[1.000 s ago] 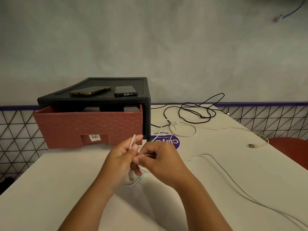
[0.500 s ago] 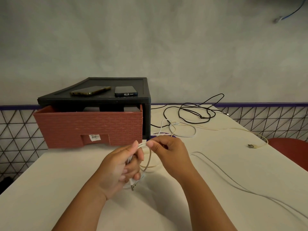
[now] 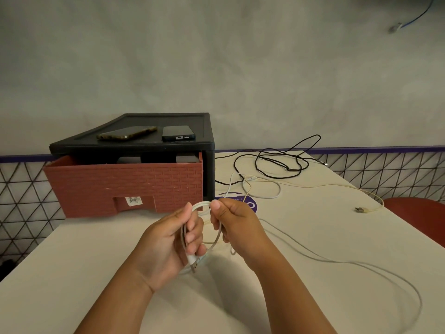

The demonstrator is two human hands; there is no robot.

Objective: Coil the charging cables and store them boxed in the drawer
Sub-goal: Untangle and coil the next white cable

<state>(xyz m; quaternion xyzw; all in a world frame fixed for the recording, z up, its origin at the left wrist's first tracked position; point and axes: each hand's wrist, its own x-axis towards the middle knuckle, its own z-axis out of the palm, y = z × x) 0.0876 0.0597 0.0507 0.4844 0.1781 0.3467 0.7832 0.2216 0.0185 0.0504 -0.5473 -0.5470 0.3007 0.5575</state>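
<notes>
My left hand (image 3: 168, 247) grips a small coil of the white charging cable (image 3: 337, 262), its plug end sticking out below the fingers. My right hand (image 3: 237, 226) pinches the top of the same loop, close beside the left. The cable's loose length trails right across the white table (image 3: 72, 273) and curves off toward the near edge. A black cable (image 3: 277, 165) and a cream cable (image 3: 313, 186) lie tangled at the back right. The reddish brick-patterned drawer (image 3: 125, 186) stands pulled out of its black cabinet (image 3: 168, 147), with dark boxes barely showing inside.
Two phones (image 3: 178, 133) lie on top of the cabinet. A purple sticker (image 3: 251, 204) shows on the table behind my right hand. A red chair seat (image 3: 419, 215) sits past the table's right edge. A wire mesh fence runs behind the table.
The hands rose slightly and a second loop has been laid onto the coil. The loose cable on the table has been drawn in toward the hands.
</notes>
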